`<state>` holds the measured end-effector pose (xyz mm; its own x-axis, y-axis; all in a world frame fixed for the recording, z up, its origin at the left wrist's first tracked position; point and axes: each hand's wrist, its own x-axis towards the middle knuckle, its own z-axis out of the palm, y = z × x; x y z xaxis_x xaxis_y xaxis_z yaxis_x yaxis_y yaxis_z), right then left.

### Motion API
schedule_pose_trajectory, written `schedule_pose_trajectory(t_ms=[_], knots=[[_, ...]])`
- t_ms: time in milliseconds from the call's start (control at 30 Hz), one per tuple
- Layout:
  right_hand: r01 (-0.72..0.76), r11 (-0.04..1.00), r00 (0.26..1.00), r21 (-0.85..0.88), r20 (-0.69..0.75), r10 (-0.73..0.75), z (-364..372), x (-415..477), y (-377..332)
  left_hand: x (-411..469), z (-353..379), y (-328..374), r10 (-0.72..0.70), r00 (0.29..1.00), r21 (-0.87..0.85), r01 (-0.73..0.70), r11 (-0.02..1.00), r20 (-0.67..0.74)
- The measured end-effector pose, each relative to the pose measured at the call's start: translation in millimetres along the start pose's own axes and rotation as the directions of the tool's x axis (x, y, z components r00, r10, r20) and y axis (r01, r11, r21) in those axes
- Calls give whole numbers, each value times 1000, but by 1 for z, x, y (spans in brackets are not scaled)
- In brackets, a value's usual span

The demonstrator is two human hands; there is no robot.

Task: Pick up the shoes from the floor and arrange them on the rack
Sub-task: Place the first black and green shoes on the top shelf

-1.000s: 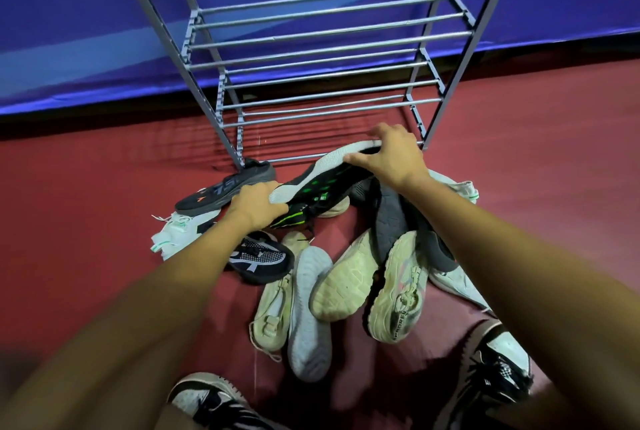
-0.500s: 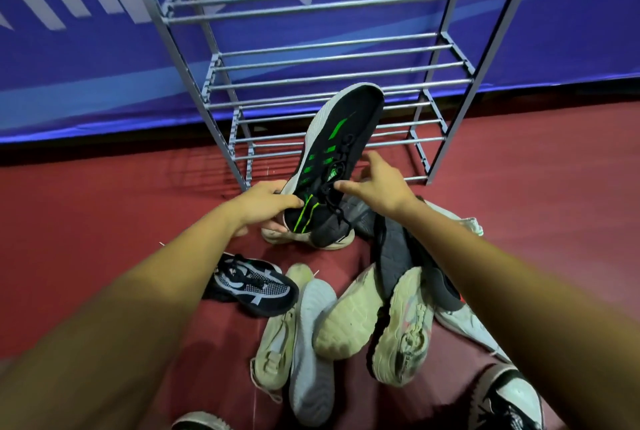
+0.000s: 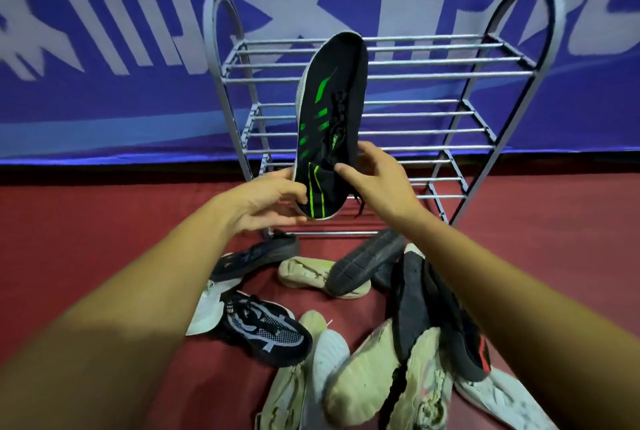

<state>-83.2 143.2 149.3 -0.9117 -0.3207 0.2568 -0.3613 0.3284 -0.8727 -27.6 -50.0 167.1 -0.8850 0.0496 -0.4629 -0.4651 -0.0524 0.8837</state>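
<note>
Black shoe (image 3: 332, 118), green stripes; grey rack (image 3: 433, 76); red floor (image 3: 86, 221); blue banner (image 3: 104, 100).

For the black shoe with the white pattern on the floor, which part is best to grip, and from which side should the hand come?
Probably the heel collar of the black-and-white shoe, from above and from the left. It seems to sit sole down, laces up, with its opening at the left end, and no other shoe lies on it.
</note>
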Motion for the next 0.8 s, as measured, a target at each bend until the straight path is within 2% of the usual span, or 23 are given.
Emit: schedule_pose_trajectory(t_ms=[67, 200, 333, 433, 600, 800], knots=[[31, 999, 1000, 22, -5, -31, -1, 13, -9, -5, -1, 12, 14, 1000, -63, -13, 998, 11], [-20, 998, 1000, 65, -17, 21, 3, 36, -24, -13, -1, 30, 46, 999, -144, -48, 988, -19], [-54, 967, 998, 249, 7, 54, 11, 45, -44, -17, -5, 47, 88, 993, -231, -105, 967, -83], [-138, 914, 990, 381, 81, 115, 14, 44, -57, -16, -14, 59, 130, 985, -279, -158, 947, -116], [-351, 837, 928, 420, 277, 251, 18, 40, -66, -13, -22, 66, 125, 976, -377, -186, 908, -180], [-400, 676, 916, 619, 255, 309, 23, 51, -75, -6, -22, 71, 129, 967, -488, -223, 844, -219]])
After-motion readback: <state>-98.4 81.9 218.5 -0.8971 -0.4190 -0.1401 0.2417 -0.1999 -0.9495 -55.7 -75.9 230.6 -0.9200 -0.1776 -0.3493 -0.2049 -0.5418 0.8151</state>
